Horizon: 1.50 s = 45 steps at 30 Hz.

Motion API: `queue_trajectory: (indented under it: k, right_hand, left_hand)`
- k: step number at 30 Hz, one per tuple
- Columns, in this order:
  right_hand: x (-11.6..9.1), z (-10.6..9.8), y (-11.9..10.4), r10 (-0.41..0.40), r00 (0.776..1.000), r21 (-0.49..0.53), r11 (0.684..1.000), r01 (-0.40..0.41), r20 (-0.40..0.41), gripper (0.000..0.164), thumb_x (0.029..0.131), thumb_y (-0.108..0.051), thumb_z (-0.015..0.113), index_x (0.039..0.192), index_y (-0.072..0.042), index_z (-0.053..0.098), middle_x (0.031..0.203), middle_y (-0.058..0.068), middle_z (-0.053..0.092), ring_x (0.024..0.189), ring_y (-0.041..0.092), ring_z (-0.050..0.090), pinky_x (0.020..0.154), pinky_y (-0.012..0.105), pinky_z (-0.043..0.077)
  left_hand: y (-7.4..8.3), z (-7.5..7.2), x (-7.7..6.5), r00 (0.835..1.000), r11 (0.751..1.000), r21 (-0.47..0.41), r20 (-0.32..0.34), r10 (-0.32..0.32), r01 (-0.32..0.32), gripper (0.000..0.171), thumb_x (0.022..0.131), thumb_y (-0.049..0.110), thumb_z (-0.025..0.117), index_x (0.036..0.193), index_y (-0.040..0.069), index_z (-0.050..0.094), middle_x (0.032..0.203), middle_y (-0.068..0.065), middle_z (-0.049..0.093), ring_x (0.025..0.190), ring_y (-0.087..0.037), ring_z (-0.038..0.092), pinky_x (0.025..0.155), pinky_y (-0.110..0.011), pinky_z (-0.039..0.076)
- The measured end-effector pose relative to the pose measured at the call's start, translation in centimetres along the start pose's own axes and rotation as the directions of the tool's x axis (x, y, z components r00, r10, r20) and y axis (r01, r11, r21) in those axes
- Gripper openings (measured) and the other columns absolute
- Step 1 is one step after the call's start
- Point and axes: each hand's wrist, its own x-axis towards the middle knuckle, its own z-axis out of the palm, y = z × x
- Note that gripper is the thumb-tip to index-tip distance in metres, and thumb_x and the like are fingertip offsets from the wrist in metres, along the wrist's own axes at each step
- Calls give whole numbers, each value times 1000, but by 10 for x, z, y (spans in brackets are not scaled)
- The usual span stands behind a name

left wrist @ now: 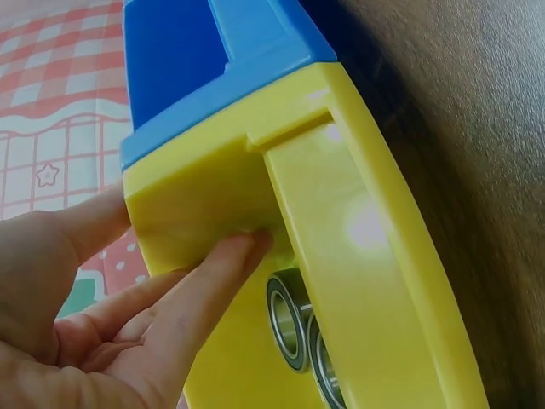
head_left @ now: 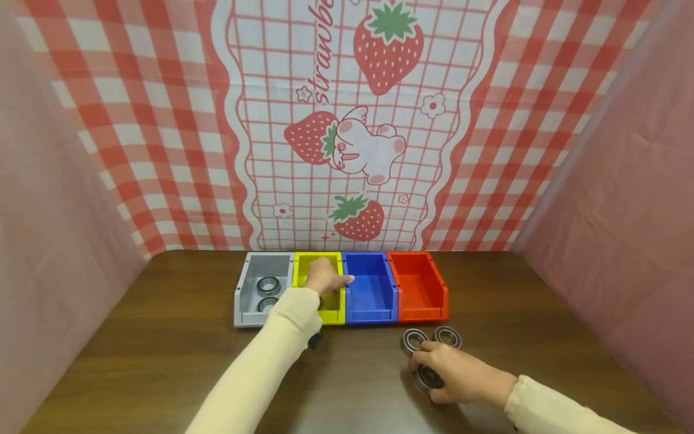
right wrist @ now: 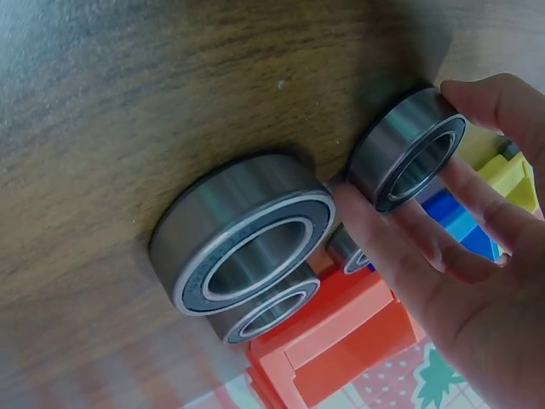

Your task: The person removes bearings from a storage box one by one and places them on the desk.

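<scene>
In the head view my left hand [head_left: 325, 277] reaches into the yellow bin [head_left: 334, 316]. Its fingers are extended inside and hold nothing, and the thumb lies over the wall shared with the blue bin [head_left: 371, 314]. Two bearings, the nearer a small steel bearing [left wrist: 288, 319], lie below the fingertips at the bin's front lip. On the table, my right hand [head_left: 466, 377] grips a steel bearing [right wrist: 404, 153] by its rim between thumb and fingers. Close by lie a large bearing [right wrist: 247, 234], another bearing [right wrist: 268, 311] and a smaller bearing [right wrist: 347, 251] partly hidden by the fingers.
The grey bin [head_left: 244, 295] at the left end of the row contains two bearings, the rear bearing [head_left: 268, 285] fully visible. The red bin [head_left: 423, 313] forms the right end. Behind the wooden table [head_left: 173, 337] hangs a strawberry-print cloth [head_left: 352, 150], with pink cloth at both sides.
</scene>
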Motion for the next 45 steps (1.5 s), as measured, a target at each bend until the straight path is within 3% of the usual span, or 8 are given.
queue_trajectory:
  k: [5,12,16,19,22,26,35,45]
  right_hand:
    - [-3,4,-1,-22,999,-44,999,20,-39,41,64,-13,82,100,-18,64,94,-5,55,81,0,51,67,21,49]
    - [-1,0,-2,-2,1000,-33,999,3,14,40,73,-18,83,108,-17,63,101,-4,58,88,3,56,73,26,53]
    - [-3,-1,-6,42,996,-7,999,-42,79,42,75,-22,83,112,-15,65,105,-2,60,89,4,58,77,29,56]
    - [-8,1,-9,61,992,12,998,-63,109,42,76,-23,82,113,-15,65,108,-2,61,91,3,59,79,29,57]
    - [-13,4,-10,63,993,13,998,-64,103,42,76,-24,82,114,-17,65,110,-3,61,93,3,59,79,29,56]
    - [-15,1,-9,61,996,-13,998,-60,70,42,76,-26,82,114,-19,65,110,-4,62,94,4,59,78,29,56]
    - [1,-26,-12,50,998,-49,998,-49,29,33,77,-24,81,107,-17,67,97,-6,63,85,3,59,71,26,55]
    - [65,-59,-11,12,1000,-12,1000,-12,-21,29,84,-18,75,108,-4,67,102,8,69,91,19,65,83,34,57]
  left_hand:
    - [1,-3,-2,999,999,8,14,35,-35,36,86,32,75,83,-2,65,68,-10,67,65,-24,68,56,-23,45]
    - [-1,-31,-1,986,984,90,-51,160,-155,52,87,27,75,49,10,44,42,0,38,40,-11,33,43,-21,28]
    - [-13,-46,-5,967,976,140,-169,191,-168,26,88,21,73,84,-4,72,82,-17,74,74,-25,70,67,-32,58]
    - [-27,-51,-9,959,975,166,-217,181,-146,39,90,19,70,118,-8,66,121,-24,68,111,-37,67,92,-44,56]
    - [-42,-51,-11,963,978,172,-220,158,-121,31,89,17,70,106,-9,69,103,-24,72,84,-29,71,72,-35,58]
    - [-53,-50,-12,966,981,169,-224,130,-93,23,87,17,73,78,-4,66,69,-13,64,55,-15,49,51,-23,40]
    - [-61,-50,-10,967,995,72,-244,80,-64,55,86,17,74,49,14,33,45,6,27,43,-7,24,42,-19,24]
    - [-62,-55,-7,967,996,73,-243,71,-55,54,86,19,74,48,13,37,45,4,29,44,-8,23,43,-20,24]
